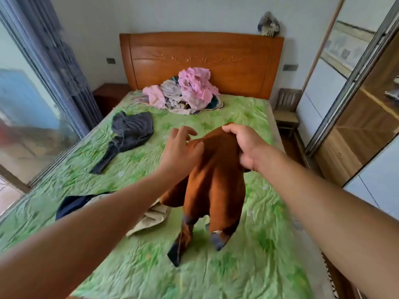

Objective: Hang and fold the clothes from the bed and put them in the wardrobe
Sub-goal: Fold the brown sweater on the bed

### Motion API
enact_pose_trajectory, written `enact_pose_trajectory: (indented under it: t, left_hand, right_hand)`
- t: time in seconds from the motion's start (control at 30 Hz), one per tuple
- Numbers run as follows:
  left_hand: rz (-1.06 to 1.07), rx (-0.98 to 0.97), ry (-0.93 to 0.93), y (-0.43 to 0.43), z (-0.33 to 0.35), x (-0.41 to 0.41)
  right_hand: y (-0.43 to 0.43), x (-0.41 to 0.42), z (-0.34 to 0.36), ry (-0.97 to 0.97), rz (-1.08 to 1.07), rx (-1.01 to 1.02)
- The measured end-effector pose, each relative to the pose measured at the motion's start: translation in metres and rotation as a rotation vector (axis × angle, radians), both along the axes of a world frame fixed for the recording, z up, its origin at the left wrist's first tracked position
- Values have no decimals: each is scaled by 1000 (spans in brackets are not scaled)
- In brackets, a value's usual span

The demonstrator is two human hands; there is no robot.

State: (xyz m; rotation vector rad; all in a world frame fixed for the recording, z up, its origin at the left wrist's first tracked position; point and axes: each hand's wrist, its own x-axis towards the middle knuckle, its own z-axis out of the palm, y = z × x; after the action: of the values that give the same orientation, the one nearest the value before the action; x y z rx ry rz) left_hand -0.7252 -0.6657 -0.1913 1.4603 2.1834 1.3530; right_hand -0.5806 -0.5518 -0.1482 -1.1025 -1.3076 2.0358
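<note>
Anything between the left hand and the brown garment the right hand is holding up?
Nothing visible. The open left hand is right at the rust-brown fabric garment, which the right hand grips at its top.

You've got a small wooden chair [287, 111] far right against the wall. Dark nightstand [110, 93] far left. Grey curtain [64, 61] hangs beside the glass window [26, 108] on your left. Wall plate [111, 60] above the nightstand. Blue-and-white object [268, 24] up by the back wall, too blurred to identify.
</note>
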Motion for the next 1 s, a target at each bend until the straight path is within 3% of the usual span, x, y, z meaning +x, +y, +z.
enact_pose_trajectory:
  t: [0.13,0.3,0.43,0.57,0.67,0.77,0.9,1.0]
  left_hand:
    - [-314,-209,-209,-11,-11,60]
    - [-141,-231,-346,17,-14,90]
    - [-153,-220,-495,35,-4,102]
    - [-135,-98,-740,55,25,106]
    - [-109,19,-829,72,53,98]
    - [-214,-17,-833,78,67,92]
    - [-277,-50,-810,76,70,85]
    - [-379,-75,-741,64,67,72]
  right_hand:
    - [4,20,18,13,-110,-80]
    - [16,50,24,58,-176,-60]
    - [29,79,27,58,-223,122]
    - [30,118,18,-125,-68,492]
    - [21,137,-5,-167,182,563]
    - [14,129,-27,-138,232,586]
    - [18,108,-35,-351,141,903]
    - [19,95,-29,-428,41,951]
